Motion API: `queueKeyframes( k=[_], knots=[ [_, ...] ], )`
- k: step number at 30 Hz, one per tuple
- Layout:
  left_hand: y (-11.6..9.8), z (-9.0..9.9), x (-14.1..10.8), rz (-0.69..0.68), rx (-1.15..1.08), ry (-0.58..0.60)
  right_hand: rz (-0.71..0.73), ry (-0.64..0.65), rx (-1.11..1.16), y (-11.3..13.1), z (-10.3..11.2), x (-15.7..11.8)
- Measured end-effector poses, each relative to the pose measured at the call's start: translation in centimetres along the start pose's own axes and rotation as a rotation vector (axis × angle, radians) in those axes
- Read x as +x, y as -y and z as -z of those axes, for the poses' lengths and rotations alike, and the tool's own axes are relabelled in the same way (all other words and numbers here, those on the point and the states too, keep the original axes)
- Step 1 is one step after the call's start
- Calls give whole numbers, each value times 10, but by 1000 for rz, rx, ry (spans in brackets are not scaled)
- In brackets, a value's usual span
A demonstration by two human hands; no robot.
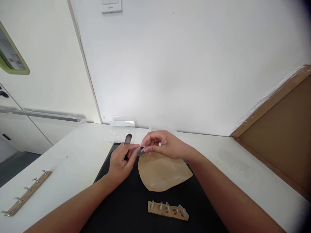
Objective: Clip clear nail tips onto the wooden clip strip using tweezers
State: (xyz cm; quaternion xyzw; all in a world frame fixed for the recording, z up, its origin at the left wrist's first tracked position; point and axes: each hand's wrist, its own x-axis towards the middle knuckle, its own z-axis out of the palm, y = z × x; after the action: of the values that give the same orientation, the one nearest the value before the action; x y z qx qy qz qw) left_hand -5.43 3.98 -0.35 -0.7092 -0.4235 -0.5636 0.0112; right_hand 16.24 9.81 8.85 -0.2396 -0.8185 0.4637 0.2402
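My left hand (pixel 121 160) is closed in a pinch on a small clear piece (pixel 142 149), above the far part of the black mat (pixel 116 200). A dark, rounded strip (pixel 128 139) sticks up from behind its fingers. My right hand (pixel 162 144) pinches the same small piece from the right, its fingertips close to the left ones. Below the hands lies a tan sheet (pixel 162 173) with a curved outline. Nearer to me on the mat is a cardboard strip (pixel 167 210) bearing several clear pieces and small metal parts.
A wooden strip with metal hooks (pixel 30 191) lies on the white table (pixel 73 161) at the left. Behind my hands, a clear plastic case (pixel 120 127) stands against the white wall (pixel 170 64). A brown framed board (pixel 279 136) rises at the right.
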Motion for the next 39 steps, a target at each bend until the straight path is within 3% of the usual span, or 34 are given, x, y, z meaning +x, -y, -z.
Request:
queueKeyframes(
  k=[10,18,26,31,39],
  knots=[
    [1,-1,1,106,-18,-2,-2,-18,-131,3,6,-3],
    [1,-2,1,231,-32,18,-73,-166,-260,8,20,-12],
    [0,-3,0,335,-110,43,-49,-140,-399,1,4,-4],
    [-3,-4,1,385,-150,68,-61,-182,-307,-6,0,-1],
    [-3,-4,-1,375,-171,97,-4,-134,-298,-4,-2,1]
  ],
)
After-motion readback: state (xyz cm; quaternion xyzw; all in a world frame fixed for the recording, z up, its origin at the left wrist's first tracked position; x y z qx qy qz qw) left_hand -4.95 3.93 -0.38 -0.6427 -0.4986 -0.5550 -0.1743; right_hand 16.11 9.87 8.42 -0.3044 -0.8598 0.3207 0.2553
